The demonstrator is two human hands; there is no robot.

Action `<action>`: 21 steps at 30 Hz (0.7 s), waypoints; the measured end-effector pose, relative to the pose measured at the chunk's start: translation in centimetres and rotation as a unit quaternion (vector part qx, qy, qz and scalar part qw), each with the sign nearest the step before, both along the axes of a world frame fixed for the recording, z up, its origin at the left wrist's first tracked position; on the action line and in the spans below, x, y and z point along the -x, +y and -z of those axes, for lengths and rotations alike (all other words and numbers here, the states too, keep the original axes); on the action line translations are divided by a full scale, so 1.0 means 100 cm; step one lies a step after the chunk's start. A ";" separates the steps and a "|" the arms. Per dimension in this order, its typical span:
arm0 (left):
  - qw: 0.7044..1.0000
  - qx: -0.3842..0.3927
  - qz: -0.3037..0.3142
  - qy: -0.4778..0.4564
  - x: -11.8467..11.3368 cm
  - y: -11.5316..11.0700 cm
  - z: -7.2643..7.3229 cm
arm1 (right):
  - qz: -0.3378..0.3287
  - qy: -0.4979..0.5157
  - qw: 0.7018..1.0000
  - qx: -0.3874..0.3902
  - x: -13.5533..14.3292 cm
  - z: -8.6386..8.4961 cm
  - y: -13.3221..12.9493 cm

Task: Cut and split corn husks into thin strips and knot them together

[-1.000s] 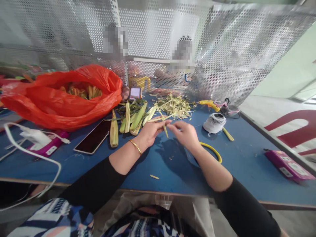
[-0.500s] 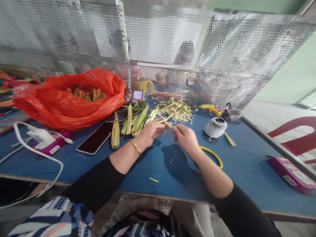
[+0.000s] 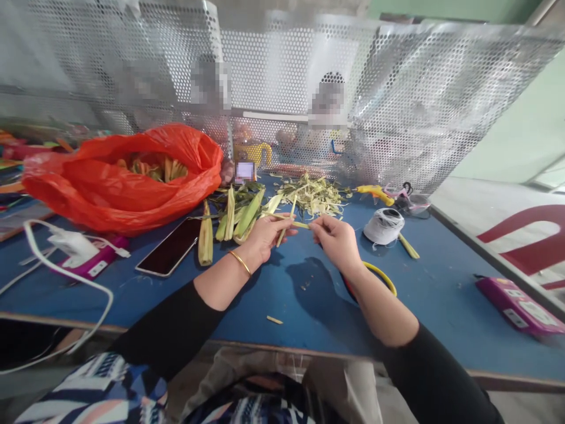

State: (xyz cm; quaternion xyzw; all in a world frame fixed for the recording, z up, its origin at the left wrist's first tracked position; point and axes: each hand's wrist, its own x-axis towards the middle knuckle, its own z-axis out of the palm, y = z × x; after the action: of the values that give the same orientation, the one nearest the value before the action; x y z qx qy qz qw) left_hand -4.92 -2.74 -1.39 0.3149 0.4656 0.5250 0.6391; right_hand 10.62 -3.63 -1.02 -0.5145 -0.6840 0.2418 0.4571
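Pale green corn husk strips (image 3: 301,224) cross each other between my two hands, above the blue table. My left hand (image 3: 267,235), with a gold bangle at the wrist, pinches them where they cross. The right end of one strip is pinched between thumb and forefinger of my right hand (image 3: 334,238). Behind the left hand lie whole corn husks (image 3: 249,215). A heap of shredded husk (image 3: 314,195) spreads farther back. Right of my right hand stands a spool of white thread (image 3: 383,227). A yellow ring-like loop (image 3: 383,275) is partly hidden by the right forearm.
An open red plastic bag (image 3: 176,197) with husk pieces stands at left. Near it are a phone (image 3: 170,246) and a purple power strip with white cables (image 3: 99,259). A yellow glue gun (image 3: 376,192) and another power strip (image 3: 518,306) lie at right. Behind a perforated screen (image 3: 282,65) people sit.
The strips have turned in my hands: one now stands more upright across the other, which runs straighter toward my right hand. My right hand has shifted slightly, drawing that strip rightward.
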 end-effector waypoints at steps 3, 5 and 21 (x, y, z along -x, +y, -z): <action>1.000 -0.004 -0.012 -0.009 -0.003 0.000 0.001 | 0.000 0.055 0.998 -0.004 0.003 0.001 0.000; 1.000 -0.009 -0.008 -0.023 -0.005 -0.001 0.003 | -0.010 0.151 0.988 0.026 0.007 0.004 0.001; 0.937 -0.232 -0.093 0.246 -0.005 -0.003 0.006 | -0.102 0.217 0.966 0.098 -0.016 -0.018 0.007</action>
State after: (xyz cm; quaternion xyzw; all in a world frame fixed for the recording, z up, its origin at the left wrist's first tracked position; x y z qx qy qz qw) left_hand -4.43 -3.03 -2.04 0.5289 0.5009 0.5816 0.3620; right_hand 12.24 -2.90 0.76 -0.4198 -0.5899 0.4591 0.5148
